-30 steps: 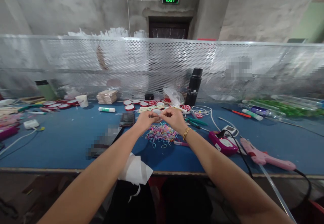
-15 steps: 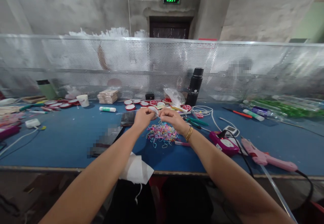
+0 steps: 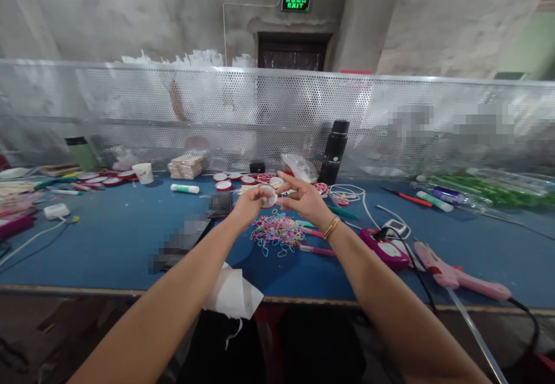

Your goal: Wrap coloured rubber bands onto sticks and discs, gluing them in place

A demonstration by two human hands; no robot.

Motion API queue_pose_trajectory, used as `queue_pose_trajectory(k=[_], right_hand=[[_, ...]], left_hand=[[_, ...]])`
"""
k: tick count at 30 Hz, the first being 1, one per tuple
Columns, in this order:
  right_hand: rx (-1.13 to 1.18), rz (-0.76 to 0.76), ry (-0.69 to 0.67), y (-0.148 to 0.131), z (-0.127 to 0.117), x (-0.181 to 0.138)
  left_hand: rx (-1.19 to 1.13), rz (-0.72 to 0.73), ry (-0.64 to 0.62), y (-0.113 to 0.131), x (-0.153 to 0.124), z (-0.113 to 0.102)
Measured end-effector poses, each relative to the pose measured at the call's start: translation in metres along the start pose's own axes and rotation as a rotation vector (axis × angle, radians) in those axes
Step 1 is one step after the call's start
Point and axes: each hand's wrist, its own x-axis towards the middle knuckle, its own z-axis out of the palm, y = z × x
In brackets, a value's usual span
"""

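Note:
My left hand (image 3: pixel 249 203) is closed on a small round white-and-red disc (image 3: pixel 269 196), held up above the blue table (image 3: pixel 113 239). My right hand (image 3: pixel 303 199) is just to the right of the disc with its fingers spread apart and nothing visible in them; it wears a gold bracelet (image 3: pixel 332 228). Right below both hands lies a heap of small coloured elastic bands (image 3: pixel 277 232).
More red-and-white discs (image 3: pixel 236 179) lie behind the hands, near a black flask (image 3: pixel 335 151) and a clear bag (image 3: pixel 298 167). A pink glue gun (image 3: pixel 455 274) with its cable, a magenta device (image 3: pixel 385 248), a glue stick (image 3: pixel 184 188) and a perforated metal screen (image 3: pixel 130 112) are also here.
My right hand has opened, its fingers spreading away from the disc. Both hands have lifted slightly, and the left hand keeps hold of the disc.

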Motion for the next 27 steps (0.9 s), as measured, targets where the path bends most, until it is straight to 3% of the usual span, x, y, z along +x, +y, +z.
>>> queue_pose_trajectory(k=[4,8,12,19,27], right_hand=[[-0.490,-0.157,0.074,0.000,-0.006,0.000],[-0.783,-0.100,0.040,0.009,-0.002,-0.002],[-0.828,-0.116,0.046,0.011,0.005,-0.002],[-0.822,-0.101,0.011,0.008,0.016,-0.002],[-0.840,-0.049,-0.031,0.010,0.016,-0.002]], left_hand=[[-0.096,-0.048,0.074,0.002,0.001,-0.001],[-0.110,-0.050,0.090,0.010,-0.003,-0.001],[-0.079,-0.088,0.085,0.013,-0.005,0.000],[-0.062,-0.103,-0.058,0.010,-0.006,0.004],[-0.095,-0.094,-0.137,0.015,-0.009,0.002]])
